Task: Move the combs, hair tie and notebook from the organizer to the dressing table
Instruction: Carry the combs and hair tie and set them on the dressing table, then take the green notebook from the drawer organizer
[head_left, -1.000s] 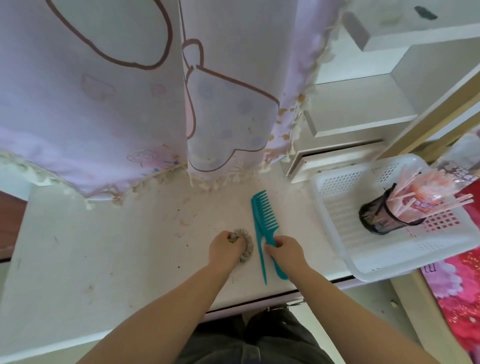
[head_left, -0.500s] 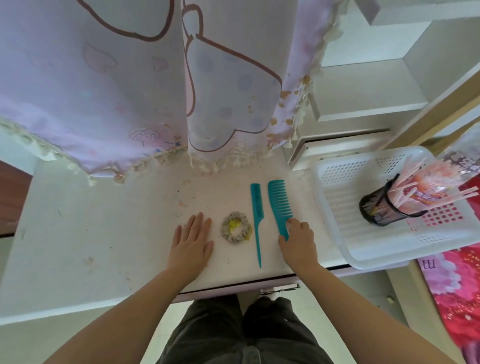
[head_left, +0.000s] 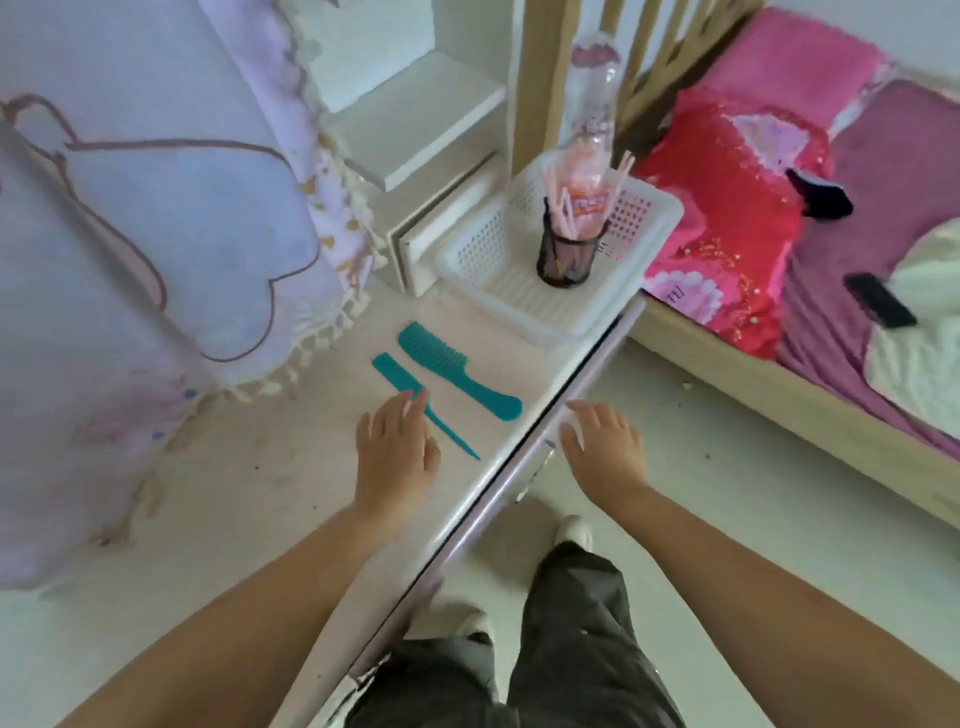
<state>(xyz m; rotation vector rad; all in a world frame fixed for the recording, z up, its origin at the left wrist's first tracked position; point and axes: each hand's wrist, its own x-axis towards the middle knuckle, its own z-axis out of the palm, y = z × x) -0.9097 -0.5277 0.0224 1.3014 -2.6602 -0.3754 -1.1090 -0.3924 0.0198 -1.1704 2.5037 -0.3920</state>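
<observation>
Two teal combs lie side by side on the white dressing table (head_left: 218, 499): a wide-tooth comb (head_left: 457, 368) and a thin tail comb (head_left: 402, 378). My left hand (head_left: 395, 452) hovers flat over the tail comb's handle, fingers apart, holding nothing. It hides the hair tie, of which only a pale sliver shows at its right edge. My right hand (head_left: 605, 447) is open past the table's front edge, above the floor. The white perforated organizer basket (head_left: 480, 249) stands at the table's right end. No notebook is visible.
A black mesh cup of pink sticks (head_left: 569, 249) stands in the basket. A lilac cloth (head_left: 145, 218) hangs over the back of the table. White shelves (head_left: 415, 124) are behind the basket. A bed with pink and red bedding (head_left: 779, 208) lies to the right.
The view has swung right, showing the bed. My right hand let go of the wide-tooth comb and drew back off the table. My left hand moved right, over the hair tie.
</observation>
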